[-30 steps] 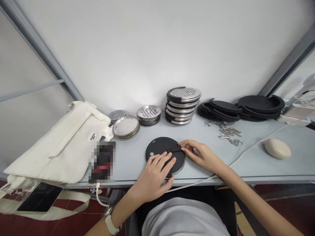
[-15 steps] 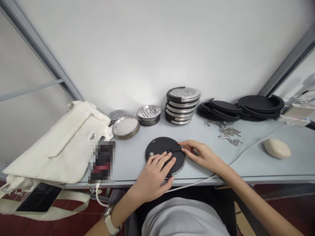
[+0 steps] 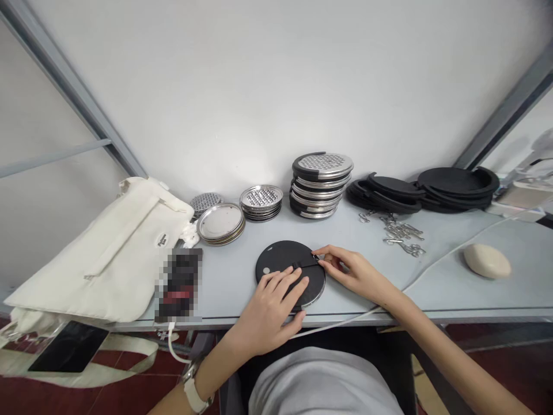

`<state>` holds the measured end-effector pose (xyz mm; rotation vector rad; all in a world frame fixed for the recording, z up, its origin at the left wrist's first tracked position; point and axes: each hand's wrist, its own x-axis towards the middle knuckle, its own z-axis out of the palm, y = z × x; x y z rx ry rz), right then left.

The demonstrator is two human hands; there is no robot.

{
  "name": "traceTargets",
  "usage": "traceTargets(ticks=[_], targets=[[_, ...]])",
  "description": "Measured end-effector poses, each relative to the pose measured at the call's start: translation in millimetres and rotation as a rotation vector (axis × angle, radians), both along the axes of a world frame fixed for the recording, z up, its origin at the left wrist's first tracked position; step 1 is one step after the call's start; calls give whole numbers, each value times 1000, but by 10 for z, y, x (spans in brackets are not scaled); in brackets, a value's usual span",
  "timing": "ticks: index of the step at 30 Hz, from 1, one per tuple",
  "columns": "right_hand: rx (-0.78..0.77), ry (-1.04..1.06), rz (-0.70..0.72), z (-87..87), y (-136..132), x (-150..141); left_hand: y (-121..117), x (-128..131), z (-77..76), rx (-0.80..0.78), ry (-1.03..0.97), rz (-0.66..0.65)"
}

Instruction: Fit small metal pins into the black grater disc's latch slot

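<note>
A round black case [image 3: 280, 256] lies flat near the front edge of the table, with a light dot and a thin slit-like line across its top. My left hand [image 3: 273, 308] rests on its lower part, fingers stretched out and slightly spread, the thumb by the near rim. At the right rim, the thumb and index finger of my right hand [image 3: 348, 271] pinch a small metal clasp [image 3: 316, 257], mostly covered by the fingertips. Behind, to the right, similar small metal clasps [image 3: 401, 230] lie in a loose pile.
Along the wall stand a stack of graters in black holders [image 3: 322, 184], metal grater discs [image 3: 261, 199], plain metal discs [image 3: 220, 222] and black round holders [image 3: 458, 184]. A white bag [image 3: 95, 253] and a blurred-out phone [image 3: 179, 285] are left. A white cable [image 3: 436, 262] passes a cream mouse-like object [image 3: 487, 261].
</note>
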<state>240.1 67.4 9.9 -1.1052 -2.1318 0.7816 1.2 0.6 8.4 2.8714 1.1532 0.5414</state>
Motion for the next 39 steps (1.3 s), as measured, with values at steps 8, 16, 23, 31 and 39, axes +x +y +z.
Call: traceTargets(ticks=[8,16,23,31,39], targets=[[-22,7,-2,1,-22,4,-7,-1,-2,-12,8,4],[-13,14,-9,-9,-13,6,-1,-2,-3,-3,4,-3],[-11,14,-7,-30,-4,7,0,-9,-2,2,2,-4],[-1,11,-20,-29,-4,16,-8,-8,-14,-11,9,0],[59,-2,-8,8,-16,27,-9,-12,-20,-8,2,-2]])
